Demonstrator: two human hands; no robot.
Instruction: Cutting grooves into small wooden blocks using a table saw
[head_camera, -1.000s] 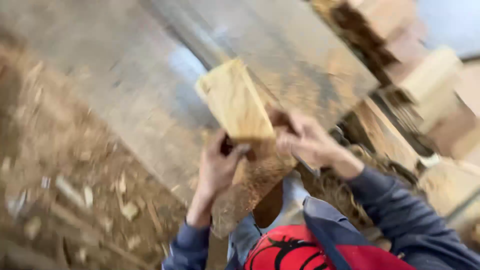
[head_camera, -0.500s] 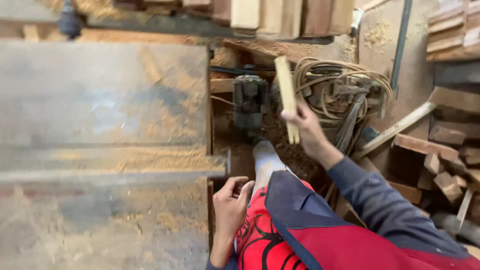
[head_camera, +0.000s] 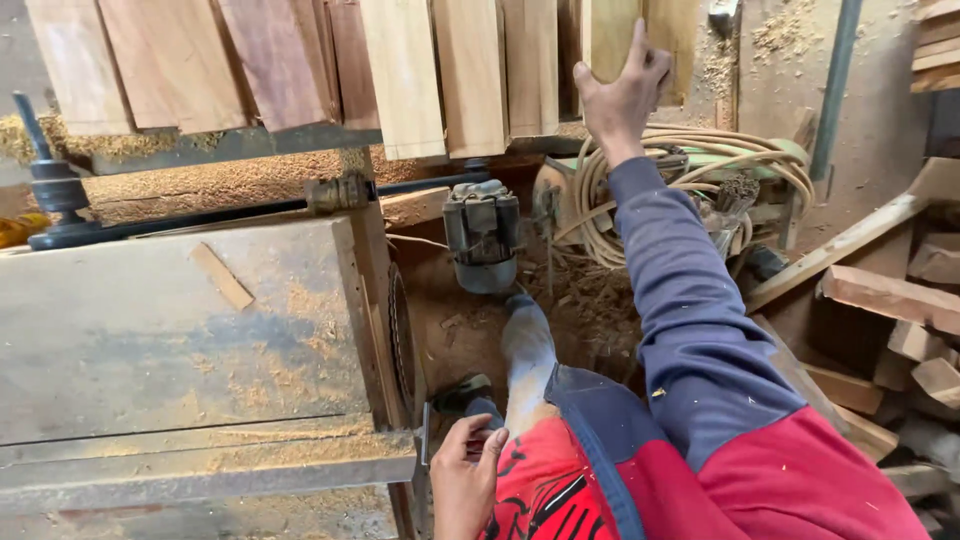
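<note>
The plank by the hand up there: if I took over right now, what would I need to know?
Right hand: stretched forward, fingers spread on a pale plank standing in the row of boards at the top; whether it grips is unclear.
Left hand: low, by the edge of the dusty machine table, holding nothing.
Nearby: a motor and coiled hose below the boards, offcuts on the right.
Done: plank is among the boards. Left: right hand is not yet off it.
</note>
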